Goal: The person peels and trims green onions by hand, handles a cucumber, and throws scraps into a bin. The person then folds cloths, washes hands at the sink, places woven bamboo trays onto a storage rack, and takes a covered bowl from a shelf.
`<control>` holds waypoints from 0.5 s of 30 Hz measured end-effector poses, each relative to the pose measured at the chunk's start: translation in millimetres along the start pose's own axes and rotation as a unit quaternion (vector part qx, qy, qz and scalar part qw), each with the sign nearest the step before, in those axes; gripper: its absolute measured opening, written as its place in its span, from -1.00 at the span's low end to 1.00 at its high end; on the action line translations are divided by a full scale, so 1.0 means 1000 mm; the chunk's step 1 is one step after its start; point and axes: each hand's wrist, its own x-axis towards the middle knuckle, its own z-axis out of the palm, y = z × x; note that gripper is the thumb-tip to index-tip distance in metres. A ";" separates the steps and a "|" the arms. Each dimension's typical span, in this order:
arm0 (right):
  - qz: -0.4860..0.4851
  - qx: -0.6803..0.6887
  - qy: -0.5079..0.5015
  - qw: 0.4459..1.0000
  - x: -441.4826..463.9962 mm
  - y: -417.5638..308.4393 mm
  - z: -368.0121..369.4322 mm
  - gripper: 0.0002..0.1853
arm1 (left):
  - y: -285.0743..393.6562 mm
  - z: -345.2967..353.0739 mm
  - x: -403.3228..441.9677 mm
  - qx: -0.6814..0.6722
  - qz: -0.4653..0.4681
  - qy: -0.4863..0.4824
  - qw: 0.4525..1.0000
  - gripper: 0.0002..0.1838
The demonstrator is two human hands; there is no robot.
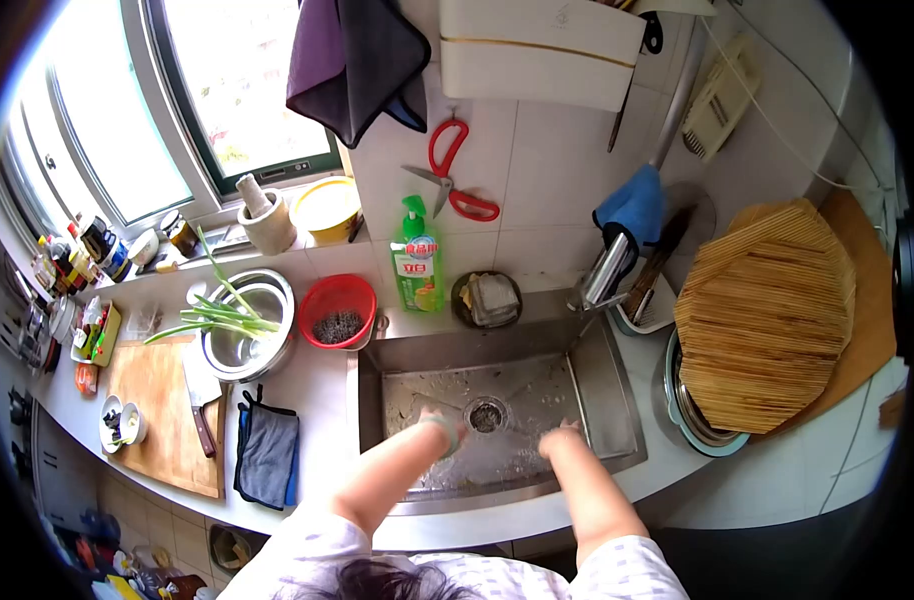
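Note:
Both my arms reach down into a steel sink [605,400] with a wet, spotted floor. My left hand [445,422], with a pale band at the wrist, is low in the basin, left of the round drain [486,414]. To the drain's right is my right hand [561,434], near the sink's front part. The fingers of both hands are blurred and partly hidden, so I cannot make out whether they hold anything. The faucet [602,272], with a blue cloth [632,205] over it, stands at the back right corner.
Left of the sink are a gray cloth [267,452], a cutting board [157,400] with a cleaver [201,390], a steel bowl [277,362] with green onions and a red basket [322,290]. Behind stands a green soap bottle [417,265]; right, a slatted wooden lid [767,320].

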 end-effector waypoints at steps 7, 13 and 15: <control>-0.142 0.675 -0.147 0.709 -0.091 -0.093 -0.075 -0.55 | -0.001 -0.006 -0.044 -0.353 0.112 -0.054 0.927 -0.45; -0.094 0.463 0.337 0.815 -0.071 -0.116 -0.154 -0.80 | -0.003 0.002 -0.063 0.707 -0.038 0.056 0.704 -0.58; -0.166 0.560 0.401 0.706 -0.079 -0.147 -0.199 -0.74 | -0.004 0.002 -0.067 0.457 0.028 0.188 0.869 -0.62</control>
